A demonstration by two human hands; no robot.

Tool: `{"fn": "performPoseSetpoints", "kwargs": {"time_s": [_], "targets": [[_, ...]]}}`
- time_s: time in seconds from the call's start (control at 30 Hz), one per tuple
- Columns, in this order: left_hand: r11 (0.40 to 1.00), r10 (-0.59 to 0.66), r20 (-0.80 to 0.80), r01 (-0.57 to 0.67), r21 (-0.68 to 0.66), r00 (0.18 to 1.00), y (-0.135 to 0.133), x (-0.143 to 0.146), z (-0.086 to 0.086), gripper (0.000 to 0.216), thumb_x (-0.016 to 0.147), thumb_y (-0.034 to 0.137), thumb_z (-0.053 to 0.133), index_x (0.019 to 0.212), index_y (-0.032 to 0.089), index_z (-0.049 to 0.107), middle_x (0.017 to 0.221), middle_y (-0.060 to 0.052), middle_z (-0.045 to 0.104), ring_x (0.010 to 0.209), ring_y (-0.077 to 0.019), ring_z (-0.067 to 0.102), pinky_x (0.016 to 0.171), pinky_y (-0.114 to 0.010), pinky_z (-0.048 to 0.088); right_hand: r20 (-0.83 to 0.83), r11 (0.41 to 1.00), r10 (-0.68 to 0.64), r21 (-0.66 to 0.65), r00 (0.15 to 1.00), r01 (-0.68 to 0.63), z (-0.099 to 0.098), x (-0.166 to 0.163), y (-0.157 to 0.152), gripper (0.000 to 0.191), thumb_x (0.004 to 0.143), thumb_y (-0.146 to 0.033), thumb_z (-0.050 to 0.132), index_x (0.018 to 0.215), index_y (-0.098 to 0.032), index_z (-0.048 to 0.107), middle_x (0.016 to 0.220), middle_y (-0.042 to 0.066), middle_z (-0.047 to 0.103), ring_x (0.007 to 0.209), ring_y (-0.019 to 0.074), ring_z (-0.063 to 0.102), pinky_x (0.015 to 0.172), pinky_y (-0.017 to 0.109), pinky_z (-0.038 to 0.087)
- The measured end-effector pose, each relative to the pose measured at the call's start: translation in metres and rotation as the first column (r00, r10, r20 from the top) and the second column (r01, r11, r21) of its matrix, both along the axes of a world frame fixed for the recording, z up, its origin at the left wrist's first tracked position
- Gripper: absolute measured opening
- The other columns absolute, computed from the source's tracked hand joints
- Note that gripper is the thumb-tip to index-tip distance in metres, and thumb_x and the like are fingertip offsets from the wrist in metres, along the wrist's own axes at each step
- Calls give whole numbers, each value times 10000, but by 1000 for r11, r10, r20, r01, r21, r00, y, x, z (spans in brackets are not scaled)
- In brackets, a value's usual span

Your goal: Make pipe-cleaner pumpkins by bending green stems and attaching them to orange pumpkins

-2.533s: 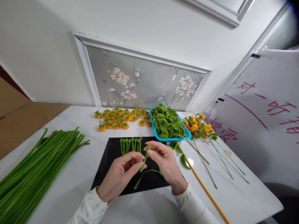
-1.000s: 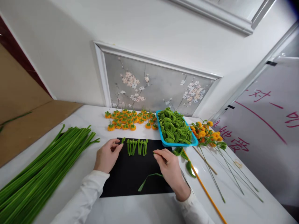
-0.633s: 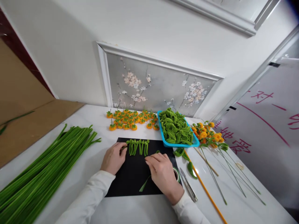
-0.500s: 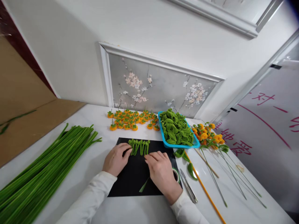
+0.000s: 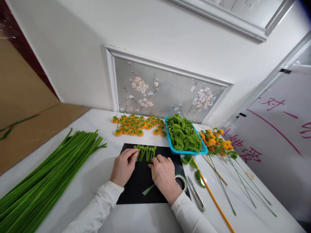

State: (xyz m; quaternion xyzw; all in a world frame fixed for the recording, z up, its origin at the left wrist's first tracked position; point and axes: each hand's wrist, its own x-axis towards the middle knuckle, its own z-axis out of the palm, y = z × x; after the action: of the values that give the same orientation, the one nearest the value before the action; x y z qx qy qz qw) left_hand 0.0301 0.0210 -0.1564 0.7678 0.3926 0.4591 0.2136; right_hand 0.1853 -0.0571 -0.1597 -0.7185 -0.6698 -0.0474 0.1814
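Stems (image 5: pixel 148 154) lie rowed on the mat (image 5: pixel 136 184), knobs pointing away, long axes running near to far. The left hand (image 5: pixel 123 166) and right hand (image 5: pixel 164 174) flank them (whether either grip holds any, one cannot tell), closer together than a second ago.

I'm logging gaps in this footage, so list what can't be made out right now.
All in the head view:
- Whether the left hand grips one of the short green pieces: the hand itself covers the spot.
- Whether the green strip joins the tape roll: the right hand is in front.
- Near ends of the long green stems and orange stick: cut off by picture edges.
- Blue basket's inside bottom: buried under leaf-shaped pieces.
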Motion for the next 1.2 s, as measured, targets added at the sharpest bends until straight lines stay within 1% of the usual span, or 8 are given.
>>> {"fn": "performPoseSetpoints", "kwargs": {"time_s": [0.37,0.5,0.57,0.63,0.73,0.83,1.03,1.2], "targets": [[953,-48,69,67,-295,996,-5,3,4,298,859,370,517,986,140,658,889,-47,637,622,-101,572,616,-228,479,41,964,-8,265,999,-3,-6,2,1,133,850,-140,494,738,-169,561,758,28,502,687,155,404,657,296,172],[686,-80,301,272,-675,950,-17,9,13,431,857,452,527,1113,112,596,1026,-101,629,812,-154,628,634,-232,502,1,917,38,398,999,-35,6,-4,-12,158,892,-158,443,782,-171,556,754,25,495,701,148,392,684,288,203],[534,-36,459,405,-742,888,-24,11,20,454,829,468,576,1112,114,579,1074,-109,614,899,-161,621,700,-230,509,-4,901,112,423,994,-99,10,-10,-19,150,901,-164,437,811,-170,557,760,23,498,728,144,407,709,288,222],[487,-6,571,501,-715,821,-30,12,28,413,788,438,644,1040,114,597,985,-85,631,880,-145,612,736,-225,500,10,884,200,429,980,-185,12,-15,-25,143,906,-167,436,826,-166,555,762,22,503,736,140,415,708,286,229],[557,-45,618,533,-637,785,-36,11,37,311,763,374,686,928,116,633,806,-36,628,774,-106,585,712,-193,478,-12,860,300,436,954,-265,17,-18,-31,130,916,-189,455,835,-159,553,782,19,526,734,125,430,692,279,238],[719,-155,523,459,-522,838,-37,7,39,251,800,357,645,878,120,665,754,-24,629,724,-95,567,697,-181,459,-213,859,355,458,910,-228,27,-14,-34,90,908,-219,506,964,-189,568,899,11,555,791,97,478,726,258,313],[924,-202,267,274,-269,942,-37,7,35,175,808,296,614,861,139,672,790,-23,655,692,-116,594,646,-199,476,-620,858,474,484,625,-170,40,-2,-38,326,888,-199,527,1212,-206,490,1015,29,528,747,34,496,719,168,449],[974,-226,76,226,10,971,-47,10,42,78,836,193,570,796,152,622,747,0,605,686,-83,569,641,-179,448,-675,879,426,466,602,-99,38,5,-36,270,909,-183,498,1169,-224,554,1032,23,548,809,34,531,714,146,469]]}}
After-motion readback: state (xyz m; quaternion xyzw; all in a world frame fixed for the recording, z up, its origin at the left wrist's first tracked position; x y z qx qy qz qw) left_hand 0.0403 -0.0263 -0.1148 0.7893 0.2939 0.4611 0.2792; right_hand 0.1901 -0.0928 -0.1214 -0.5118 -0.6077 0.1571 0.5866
